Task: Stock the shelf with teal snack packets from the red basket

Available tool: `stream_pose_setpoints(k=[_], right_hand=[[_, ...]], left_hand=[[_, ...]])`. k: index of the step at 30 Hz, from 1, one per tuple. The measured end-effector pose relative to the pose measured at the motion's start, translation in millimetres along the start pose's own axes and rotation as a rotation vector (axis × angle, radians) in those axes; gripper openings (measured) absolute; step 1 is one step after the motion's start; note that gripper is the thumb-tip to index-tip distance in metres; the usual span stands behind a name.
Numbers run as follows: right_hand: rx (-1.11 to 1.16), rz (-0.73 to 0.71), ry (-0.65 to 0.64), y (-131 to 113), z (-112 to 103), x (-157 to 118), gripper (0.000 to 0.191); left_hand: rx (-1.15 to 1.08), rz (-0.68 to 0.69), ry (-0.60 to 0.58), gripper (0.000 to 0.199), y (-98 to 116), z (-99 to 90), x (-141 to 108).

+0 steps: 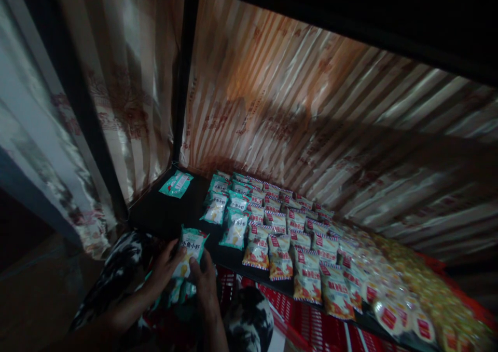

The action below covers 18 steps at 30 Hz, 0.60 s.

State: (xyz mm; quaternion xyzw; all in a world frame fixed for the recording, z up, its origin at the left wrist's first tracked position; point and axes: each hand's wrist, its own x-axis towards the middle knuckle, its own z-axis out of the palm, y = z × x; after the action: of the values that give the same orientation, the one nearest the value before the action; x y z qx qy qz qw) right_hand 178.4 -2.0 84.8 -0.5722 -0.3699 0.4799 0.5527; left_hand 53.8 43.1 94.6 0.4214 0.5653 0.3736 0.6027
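Note:
A teal and white snack packet [190, 244] is held upright between my two hands, in front of the dark shelf [155, 214]. My left hand [171, 261] grips its left side, and my right hand [204, 279] holds its right side with the thumb on the front. Below them, more teal packets [181, 291] lie near my lap, partly hidden by my hands. Teal packets [235, 227] stand in rows on the shelf just right of my hands. One teal packet [176, 184] lies flat alone at the shelf's back left corner.
White and orange snack packets [307, 274] fill rows along the middle of the shelf. Farther right are round clear-wrapped packs [389, 315] and yellow-green packs [431, 289]. Red plastic baskets [311, 321] sit below the shelf's front edge. Dark posts and striped sheeting [291, 97] enclose the shelf.

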Motion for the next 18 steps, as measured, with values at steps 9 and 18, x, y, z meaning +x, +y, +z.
stream_pose_setpoints(k=[9,18], right_hand=[[-0.032,-0.012,0.009,-6,-4,8,0.054],[-0.183,-0.071,0.142,-7,-7,15,0.057]], left_hand=[[0.082,0.012,0.037,0.059,16,12.7,8],[0.085,0.025,0.063,0.06,18,23.0,20]])
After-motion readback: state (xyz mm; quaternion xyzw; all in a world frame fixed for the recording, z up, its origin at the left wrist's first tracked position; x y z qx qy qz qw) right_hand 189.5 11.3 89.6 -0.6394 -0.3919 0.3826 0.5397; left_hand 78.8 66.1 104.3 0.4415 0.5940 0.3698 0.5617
